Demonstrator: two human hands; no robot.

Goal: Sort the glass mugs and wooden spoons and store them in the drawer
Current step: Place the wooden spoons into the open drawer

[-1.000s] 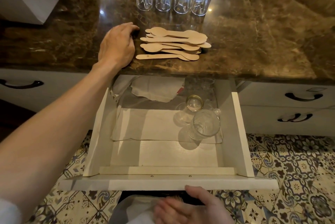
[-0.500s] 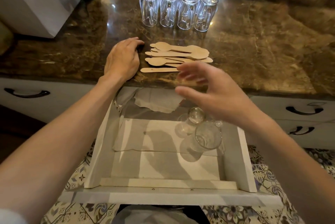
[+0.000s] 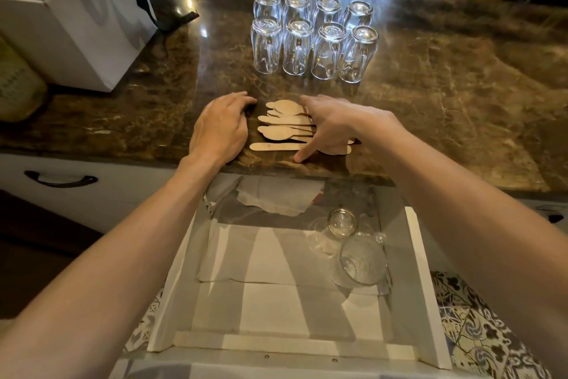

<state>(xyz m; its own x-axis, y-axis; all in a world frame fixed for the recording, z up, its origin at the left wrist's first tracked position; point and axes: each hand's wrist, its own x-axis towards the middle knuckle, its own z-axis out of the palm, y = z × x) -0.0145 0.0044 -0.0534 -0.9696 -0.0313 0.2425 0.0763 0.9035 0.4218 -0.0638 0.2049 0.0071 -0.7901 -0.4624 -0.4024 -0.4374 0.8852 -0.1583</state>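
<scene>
Rests the left hand (image 3: 219, 129) palm-down on the dark marble counter (image 3: 445, 108), just left of the wooden spoons (image 3: 284, 133), fingers relaxed and holding nothing. Spreads the right hand (image 3: 335, 123) over the right half of the pile, fingers straight, thumb tip down on the stone at the near side; no grip on any spoon.

Spoons pale, flat and thin, the visible rounded bowls at the left end, heaped loosely near the counter's front edge, above the open white drawer (image 3: 421, 280). Behind them, eight clear glass mugs (image 3: 297, 47) upside down in two tight rows of four, handles showing through the glass. On a paper liner (image 3: 276, 255) at the drawer's right side, two more mugs (image 3: 361, 262), close together, the nearer one's mouth toward the camera.
</scene>
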